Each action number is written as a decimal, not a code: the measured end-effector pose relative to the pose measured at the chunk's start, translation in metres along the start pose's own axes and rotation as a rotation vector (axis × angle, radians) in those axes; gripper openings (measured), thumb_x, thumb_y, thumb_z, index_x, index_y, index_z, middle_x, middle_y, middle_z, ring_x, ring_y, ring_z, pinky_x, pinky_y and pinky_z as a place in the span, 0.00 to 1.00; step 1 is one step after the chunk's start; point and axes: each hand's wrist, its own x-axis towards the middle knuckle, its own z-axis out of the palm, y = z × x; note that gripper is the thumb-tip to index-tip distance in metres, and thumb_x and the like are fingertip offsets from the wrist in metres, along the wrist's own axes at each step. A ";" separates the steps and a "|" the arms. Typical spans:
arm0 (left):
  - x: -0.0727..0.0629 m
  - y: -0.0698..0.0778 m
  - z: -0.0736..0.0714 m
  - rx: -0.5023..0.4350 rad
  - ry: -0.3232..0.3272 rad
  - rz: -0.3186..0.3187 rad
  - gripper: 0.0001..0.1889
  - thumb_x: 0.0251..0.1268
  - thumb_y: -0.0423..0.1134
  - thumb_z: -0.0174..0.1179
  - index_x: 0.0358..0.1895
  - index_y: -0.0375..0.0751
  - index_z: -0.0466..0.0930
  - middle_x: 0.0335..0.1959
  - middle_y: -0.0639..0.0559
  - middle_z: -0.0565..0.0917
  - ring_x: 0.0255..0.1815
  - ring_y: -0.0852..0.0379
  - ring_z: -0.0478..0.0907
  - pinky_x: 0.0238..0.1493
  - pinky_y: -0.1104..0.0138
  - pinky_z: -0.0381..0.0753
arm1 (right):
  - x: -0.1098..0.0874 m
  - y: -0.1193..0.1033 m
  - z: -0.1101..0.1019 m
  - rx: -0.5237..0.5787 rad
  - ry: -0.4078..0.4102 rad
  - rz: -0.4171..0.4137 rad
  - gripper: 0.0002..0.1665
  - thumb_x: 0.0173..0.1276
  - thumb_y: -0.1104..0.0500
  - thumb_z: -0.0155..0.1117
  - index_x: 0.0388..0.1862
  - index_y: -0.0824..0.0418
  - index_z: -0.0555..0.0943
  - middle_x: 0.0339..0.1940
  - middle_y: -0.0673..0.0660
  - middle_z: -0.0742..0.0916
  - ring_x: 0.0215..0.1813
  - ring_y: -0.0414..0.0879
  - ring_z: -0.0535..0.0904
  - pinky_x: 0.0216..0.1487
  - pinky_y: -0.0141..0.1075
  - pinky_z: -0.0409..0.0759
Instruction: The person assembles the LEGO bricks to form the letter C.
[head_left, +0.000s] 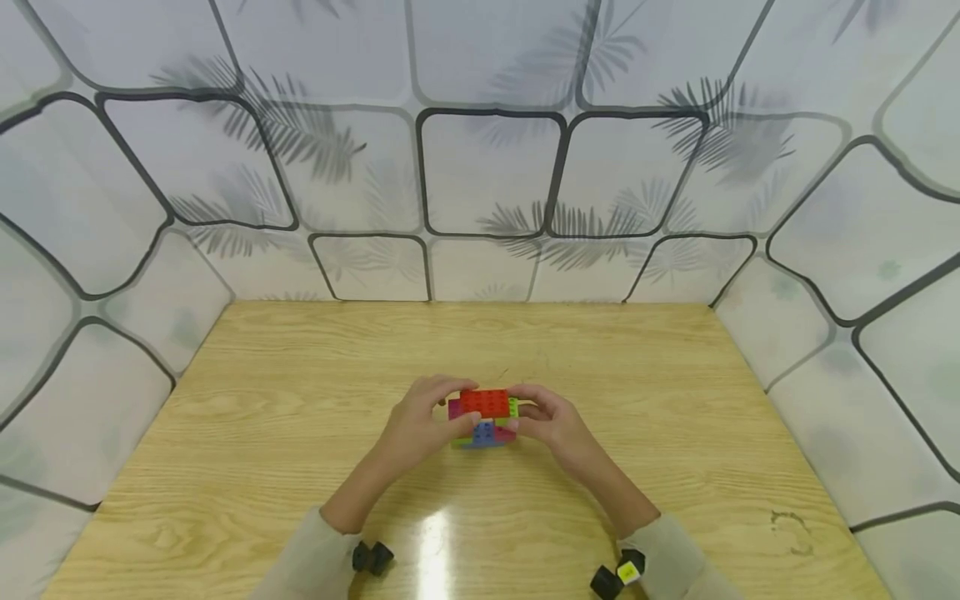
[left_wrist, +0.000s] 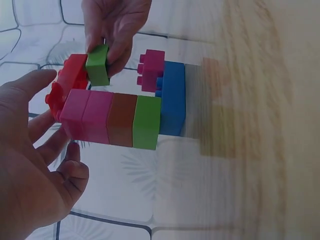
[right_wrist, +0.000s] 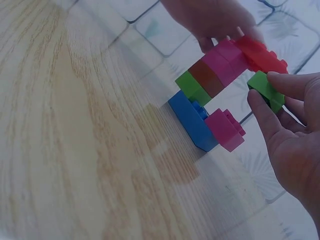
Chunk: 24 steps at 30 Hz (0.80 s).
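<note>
A toy building-block structure stands on the table. Its base is a blue brick [left_wrist: 172,100], with a column of a green brick [left_wrist: 147,120], a brown brick [left_wrist: 121,119] and pink bricks [left_wrist: 85,114] on one end. A lone pink brick [right_wrist: 225,131] sits on the other end. Across the column's top, a red brick [head_left: 487,403] juts out over the gap. My left hand [head_left: 423,417] holds the structure at the red brick's end by thumb and fingers. Just under the red brick's free end, my right hand [head_left: 555,425] pinches a separate green brick [right_wrist: 266,91].
The wooden table [head_left: 300,358] spreads around both hands. Patterned white panels [head_left: 487,175] rise at its back and sides. Black wrist devices [head_left: 372,558] are strapped near both sleeves. A dark curved mark [head_left: 793,533] lies on the table at right.
</note>
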 end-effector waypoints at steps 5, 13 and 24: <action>0.004 0.002 0.001 0.026 0.011 0.053 0.18 0.63 0.59 0.67 0.55 0.65 0.84 0.55 0.69 0.81 0.48 0.57 0.70 0.43 0.59 0.72 | 0.000 0.000 0.000 -0.015 0.003 -0.001 0.28 0.69 0.57 0.69 0.67 0.59 0.74 0.67 0.60 0.79 0.64 0.51 0.81 0.59 0.38 0.81; 0.005 0.000 0.001 -0.003 0.019 0.042 0.17 0.60 0.56 0.70 0.53 0.62 0.86 0.49 0.68 0.83 0.45 0.46 0.69 0.40 0.60 0.68 | 0.002 0.004 -0.001 0.015 0.008 -0.005 0.28 0.69 0.59 0.69 0.66 0.60 0.74 0.68 0.60 0.77 0.65 0.53 0.80 0.61 0.40 0.80; 0.007 0.002 0.004 0.015 0.024 0.048 0.18 0.60 0.58 0.70 0.52 0.61 0.86 0.49 0.69 0.83 0.44 0.46 0.69 0.37 0.61 0.67 | 0.003 0.009 -0.002 0.113 0.067 0.017 0.28 0.66 0.64 0.69 0.64 0.67 0.75 0.62 0.62 0.83 0.58 0.47 0.84 0.56 0.36 0.82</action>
